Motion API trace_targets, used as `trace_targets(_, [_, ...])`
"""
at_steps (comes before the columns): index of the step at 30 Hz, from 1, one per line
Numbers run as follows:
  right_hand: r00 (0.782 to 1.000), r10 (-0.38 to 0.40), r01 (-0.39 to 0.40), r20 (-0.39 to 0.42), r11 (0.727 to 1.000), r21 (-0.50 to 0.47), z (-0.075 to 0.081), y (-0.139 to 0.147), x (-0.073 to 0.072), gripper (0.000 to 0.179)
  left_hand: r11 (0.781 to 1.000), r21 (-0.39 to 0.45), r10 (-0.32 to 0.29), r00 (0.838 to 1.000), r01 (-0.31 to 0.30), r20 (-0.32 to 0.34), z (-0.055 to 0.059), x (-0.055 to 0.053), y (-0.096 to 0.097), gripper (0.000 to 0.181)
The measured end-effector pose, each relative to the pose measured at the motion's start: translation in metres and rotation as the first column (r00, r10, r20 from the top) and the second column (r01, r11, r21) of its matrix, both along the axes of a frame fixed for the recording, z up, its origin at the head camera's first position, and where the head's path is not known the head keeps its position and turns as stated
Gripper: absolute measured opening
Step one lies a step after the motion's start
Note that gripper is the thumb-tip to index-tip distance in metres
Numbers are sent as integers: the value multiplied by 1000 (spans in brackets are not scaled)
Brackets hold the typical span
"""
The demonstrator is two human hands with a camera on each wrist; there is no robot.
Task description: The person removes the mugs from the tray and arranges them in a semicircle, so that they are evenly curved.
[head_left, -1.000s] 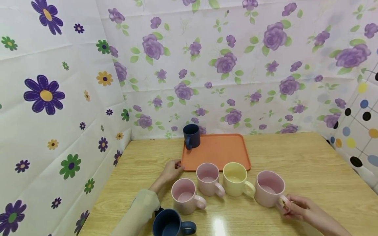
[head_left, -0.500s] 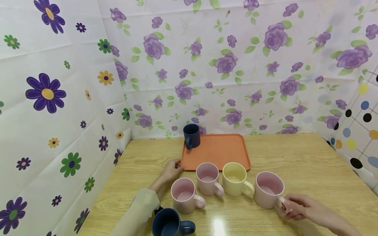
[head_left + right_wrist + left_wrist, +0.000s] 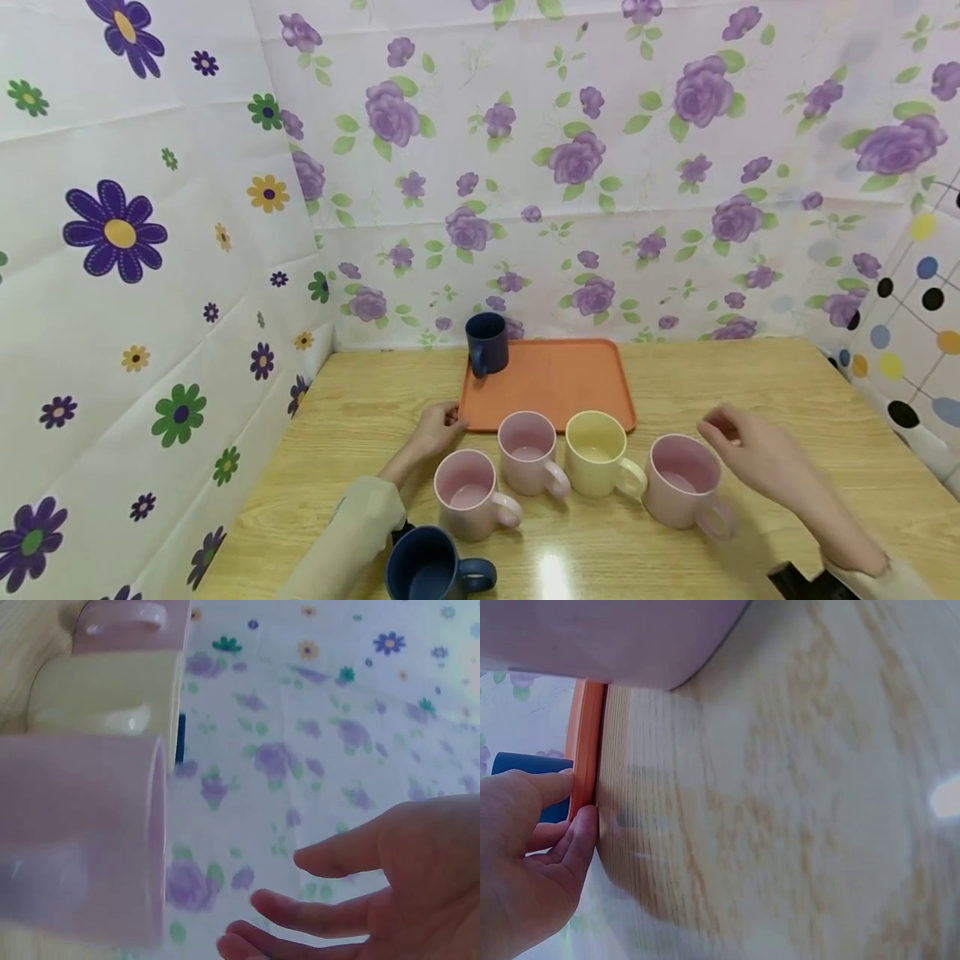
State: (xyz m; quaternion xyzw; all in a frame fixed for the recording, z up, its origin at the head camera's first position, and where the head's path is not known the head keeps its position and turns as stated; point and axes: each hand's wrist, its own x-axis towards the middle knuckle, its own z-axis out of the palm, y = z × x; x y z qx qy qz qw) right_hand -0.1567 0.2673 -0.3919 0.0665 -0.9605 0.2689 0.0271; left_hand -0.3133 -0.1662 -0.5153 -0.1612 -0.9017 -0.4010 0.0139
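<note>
My left hand (image 3: 435, 431) pinches the near left corner of the orange tray (image 3: 555, 387) between thumb and fingers, as the left wrist view also shows. A dark blue mug (image 3: 489, 342) stands upright at the tray's far left. My right hand (image 3: 761, 450) is in the air beside the rightmost pink mug (image 3: 678, 487), holding nothing, its fingers loosely bent and apart in the right wrist view. Left of that mug stand a yellow mug (image 3: 592, 462), a second pink mug (image 3: 522, 458) and a third pink mug (image 3: 468, 500), all upright on the table.
Another dark blue mug (image 3: 423, 567) stands at the front, close to my left sleeve (image 3: 360, 533). The wooden table (image 3: 787, 383) is bounded by a flowered back sheet (image 3: 630, 167) and a left sheet (image 3: 187, 333).
My right hand has let go of the rightmost pink mug's handle and risen up and away from it. The left hand, the tray and the mugs stay in place.
</note>
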Motion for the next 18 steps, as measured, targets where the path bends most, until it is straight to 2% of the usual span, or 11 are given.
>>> trace_targets(5, [992,46,-53,-120,997,-53,8,-42,-25,24,1000,9,-2,1000,1,6,0,0,-3,22])
trace_targets(8, [984,100,-114,-147,989,-95,9,-69,-37,19,999,28,-16,1000,16,0,-2,-1,-4,21])
trace_targets(12, [980,165,-180,-115,975,-133,13,-102,-53,19,995,65,-72,996,75,-47,-4,-2,-7,21])
trace_targets(14, [977,189,-202,-97,969,-144,14,-116,-62,19,990,76,-111,989,119,-94,-6,-4,-9,20])
trace_targets(16, [976,209,-217,-63,963,-162,16,-128,-71,21,987,84,-125,987,134,-106,-6,-4,-10,20])
trace_targets(18, [975,220,-220,-23,960,-171,16,-139,-80,22,990,77,-110,990,117,-83,-6,-4,-9,20])
